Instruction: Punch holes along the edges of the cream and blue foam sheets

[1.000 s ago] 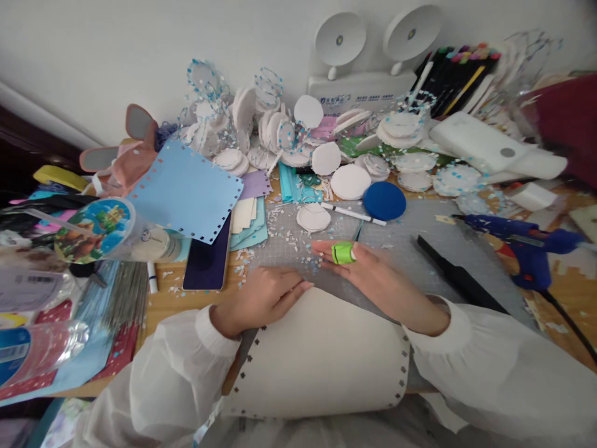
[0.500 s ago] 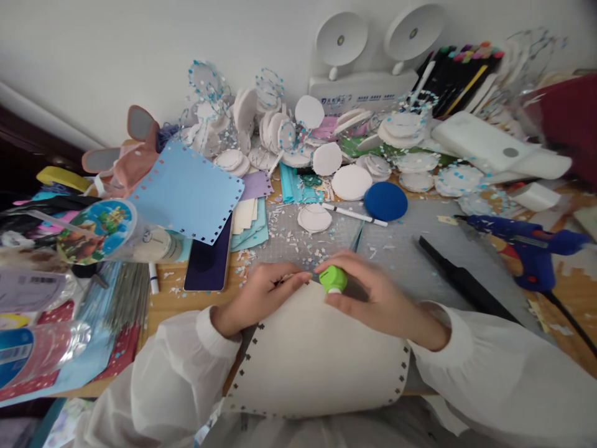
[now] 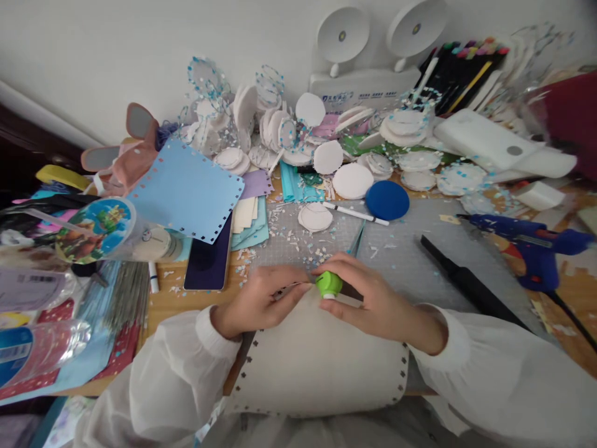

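Observation:
My right hand [image 3: 368, 295] is closed round a small green craft punch [image 3: 329, 284], thumb below and fingers above. The punch sits at the far edge of a cream paper sheet [image 3: 321, 361]. Small flower-shaped holes run along the sheet's two sides and near edge. My left hand [image 3: 265, 297] pinches the far edge of the same sheet, just left of the punch. The sheet bows toward me, its near part at the front of the table. Whether the punch's slot grips the paper is hidden by my fingers.
Behind my hands lie a grey cutting mat [image 3: 396, 242] strewn with paper bits, tweezers [image 3: 357, 239], a white pen [image 3: 357, 213] and a blue disc [image 3: 387, 200]. A blue glue gun [image 3: 522, 233] lies right. Left are a punched blue sheet [image 3: 186, 190], a phone [image 3: 208, 264] and a lidded cup [image 3: 100, 230].
My right hand has shifted the green punch slightly left along the sheet's far edge, closer to my left fingers. The left hand still pinches the paper.

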A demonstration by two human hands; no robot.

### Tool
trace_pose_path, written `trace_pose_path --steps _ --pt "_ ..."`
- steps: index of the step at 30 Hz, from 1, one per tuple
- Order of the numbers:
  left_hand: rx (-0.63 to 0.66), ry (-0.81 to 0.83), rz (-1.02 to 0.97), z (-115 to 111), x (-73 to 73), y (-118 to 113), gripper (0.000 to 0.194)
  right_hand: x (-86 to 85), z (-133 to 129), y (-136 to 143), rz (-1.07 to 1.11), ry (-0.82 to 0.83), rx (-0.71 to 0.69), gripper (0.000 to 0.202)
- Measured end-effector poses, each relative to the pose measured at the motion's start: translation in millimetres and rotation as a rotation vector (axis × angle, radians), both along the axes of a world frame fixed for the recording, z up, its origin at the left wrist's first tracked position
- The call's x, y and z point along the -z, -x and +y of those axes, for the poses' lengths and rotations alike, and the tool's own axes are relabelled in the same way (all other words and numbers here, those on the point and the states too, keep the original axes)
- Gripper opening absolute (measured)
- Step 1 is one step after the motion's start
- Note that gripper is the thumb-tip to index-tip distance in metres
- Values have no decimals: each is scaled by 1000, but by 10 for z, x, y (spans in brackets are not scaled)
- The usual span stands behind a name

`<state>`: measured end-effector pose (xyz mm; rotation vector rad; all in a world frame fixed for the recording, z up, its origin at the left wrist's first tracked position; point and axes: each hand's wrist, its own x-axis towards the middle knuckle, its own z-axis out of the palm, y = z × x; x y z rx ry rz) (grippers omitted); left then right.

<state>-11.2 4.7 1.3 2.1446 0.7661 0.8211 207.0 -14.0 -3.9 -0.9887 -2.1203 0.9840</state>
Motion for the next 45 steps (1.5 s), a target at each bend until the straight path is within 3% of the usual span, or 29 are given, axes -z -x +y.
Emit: trace_pose_path --steps 16,23,27,38,41,45 --pt "45 -76 -11 6 23 14 10 36 -41 1 -81 -29 -46 37" --pt "15 -138 7 7 37 0 10 25 -27 24 -49 129 46 40" --pt "5 -219 46 6 42 -5 10 -11 -21 57 -26 195 100 31" --pt "-75 -444 173 -10 100 -17 11 -8 -59 98 27 69 102 19" --pt "-81 -389 126 -9 64 -24 9 -7 -50 105 17 11 103 17" --pt "-69 -98 40 35 -55 -18 15 -7 -49 120 -4 -6 99 16"
